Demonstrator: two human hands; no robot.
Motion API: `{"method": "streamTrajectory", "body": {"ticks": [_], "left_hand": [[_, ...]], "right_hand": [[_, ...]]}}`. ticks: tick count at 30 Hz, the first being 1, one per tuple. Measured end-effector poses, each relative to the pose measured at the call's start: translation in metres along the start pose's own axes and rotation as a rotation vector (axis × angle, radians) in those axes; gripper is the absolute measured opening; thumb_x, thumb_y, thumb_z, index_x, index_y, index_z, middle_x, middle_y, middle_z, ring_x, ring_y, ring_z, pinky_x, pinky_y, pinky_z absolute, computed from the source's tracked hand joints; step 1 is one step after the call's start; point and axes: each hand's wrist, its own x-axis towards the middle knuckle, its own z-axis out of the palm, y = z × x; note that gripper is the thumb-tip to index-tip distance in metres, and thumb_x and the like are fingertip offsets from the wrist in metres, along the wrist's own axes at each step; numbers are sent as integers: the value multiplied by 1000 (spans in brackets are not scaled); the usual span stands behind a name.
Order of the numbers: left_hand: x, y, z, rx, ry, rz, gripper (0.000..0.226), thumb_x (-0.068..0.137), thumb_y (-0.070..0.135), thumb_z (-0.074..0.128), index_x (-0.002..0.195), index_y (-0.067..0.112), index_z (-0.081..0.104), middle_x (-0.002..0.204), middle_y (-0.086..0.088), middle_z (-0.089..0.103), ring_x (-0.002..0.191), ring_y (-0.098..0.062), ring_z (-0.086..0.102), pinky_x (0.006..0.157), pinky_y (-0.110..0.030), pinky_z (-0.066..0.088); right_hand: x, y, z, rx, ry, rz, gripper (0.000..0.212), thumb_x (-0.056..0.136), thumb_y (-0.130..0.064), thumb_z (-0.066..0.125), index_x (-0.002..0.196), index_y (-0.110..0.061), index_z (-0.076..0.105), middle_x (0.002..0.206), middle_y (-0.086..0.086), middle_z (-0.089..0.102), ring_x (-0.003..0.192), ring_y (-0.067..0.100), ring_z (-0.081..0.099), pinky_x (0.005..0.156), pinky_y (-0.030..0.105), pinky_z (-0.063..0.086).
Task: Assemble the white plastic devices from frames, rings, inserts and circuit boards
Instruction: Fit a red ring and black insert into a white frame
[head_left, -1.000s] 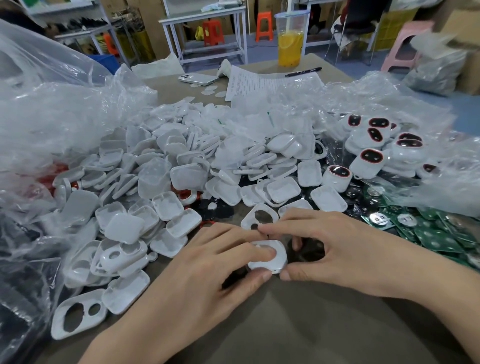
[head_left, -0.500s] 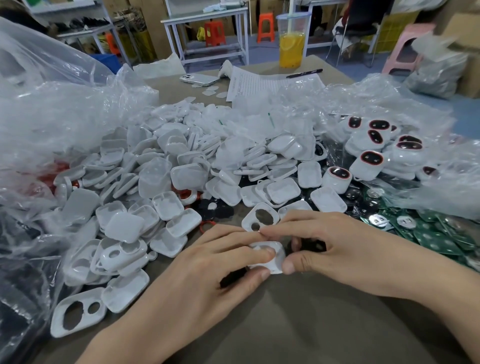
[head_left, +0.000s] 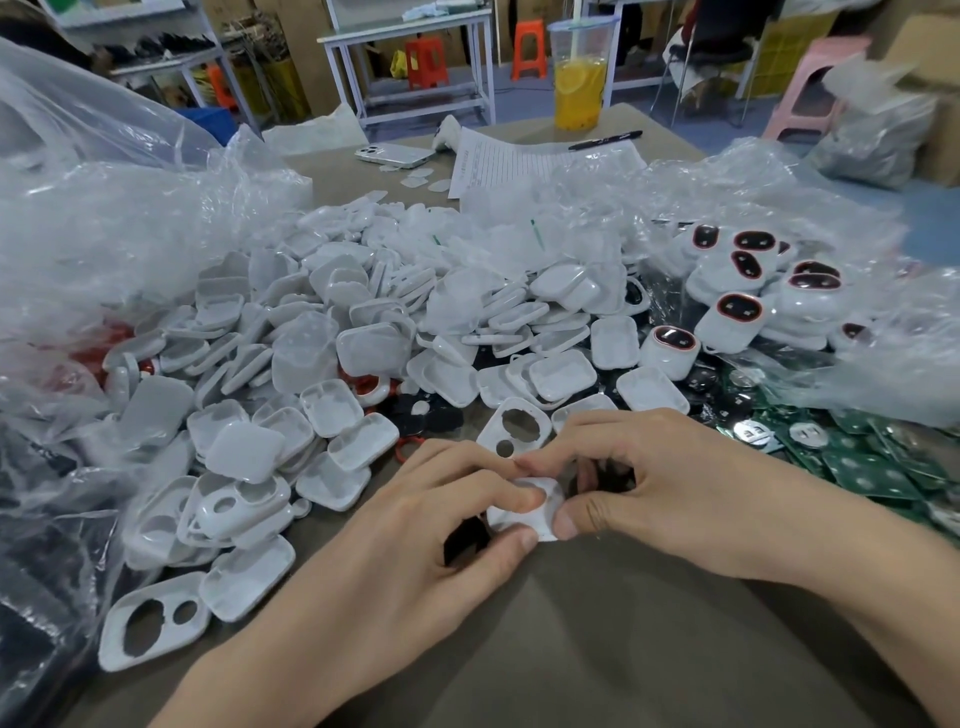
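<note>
A white plastic device (head_left: 524, 512) sits low over the brown table, held between both hands. My left hand (head_left: 415, 540) grips its left side, forefinger on top and thumb at the near edge. My right hand (head_left: 670, 478) pinches its right side with thumb and forefinger. Something dark shows under my left fingers; I cannot tell what it is. A white frame (head_left: 511, 426) with two holes lies just beyond my fingertips. Another frame (head_left: 153, 618) lies near the front left. Green circuit boards (head_left: 862, 467) are heaped at the right.
A big pile of white shells (head_left: 363, 332) fills the middle of the table. Finished devices with red-ringed dark faces (head_left: 737, 312) lie on clear plastic bags (head_left: 779, 197) at the right. More bags (head_left: 104, 208) rise at the left. A drink cup (head_left: 580, 73), phone (head_left: 395, 154), paper and pen stand at the back.
Both hands have stayed on the white device, with only small shifts of the fingers. My right thumb has slid a little along its near right edge.
</note>
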Motion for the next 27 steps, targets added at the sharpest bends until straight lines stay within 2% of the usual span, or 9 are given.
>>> {"method": "streamTrajectory", "body": {"ticks": [6, 11, 15, 20, 23, 27], "left_hand": [[2, -3, 2, -43, -19, -33, 22, 92, 49, 59, 109, 42, 70, 116, 28, 59, 118, -6, 54, 94, -17, 40], [3, -4, 2, -131, -43, -49, 24, 91, 45, 65, 114, 51, 70, 114, 20, 61, 117, -10, 53, 93, -13, 40], [5, -3, 3, -172, -41, -77, 28, 88, 37, 69, 110, 54, 70, 112, 20, 60, 116, -10, 53, 92, -14, 41], [5, -1, 4, -183, -38, -82, 28, 87, 37, 68, 110, 53, 71, 109, 21, 59, 114, -9, 53, 91, -11, 39], [5, -2, 4, -179, -38, -70, 26, 89, 34, 70, 109, 51, 74, 108, 19, 59, 114, -11, 52, 91, -11, 39], [5, -4, 5, -146, -40, -39, 25, 92, 37, 67, 109, 55, 71, 111, 20, 60, 119, -10, 49, 96, -7, 32]], "right_hand": [[2, 0, 0, 45, -3, 16, 33, 81, -40, 78, 112, -47, 69, 103, -29, 58, 94, -3, 57, 79, 9, 41], [4, 0, 1, 35, -6, 15, 33, 82, -41, 78, 113, -46, 67, 105, -27, 57, 95, -1, 57, 81, 16, 45], [3, -2, 1, 33, -6, 5, 30, 83, -37, 78, 111, -42, 68, 104, -31, 56, 93, -1, 55, 80, 10, 41], [2, -3, 1, 15, -26, -1, 25, 85, -34, 76, 107, -41, 66, 107, -39, 54, 92, -1, 54, 78, 9, 40], [2, -4, 1, 50, -58, -3, 25, 87, -33, 75, 104, -45, 61, 109, -35, 56, 92, 0, 53, 78, 11, 40], [4, -2, 0, 86, -145, 51, 36, 90, -33, 72, 113, -48, 50, 105, -30, 58, 87, -3, 52, 79, 18, 43]]}}
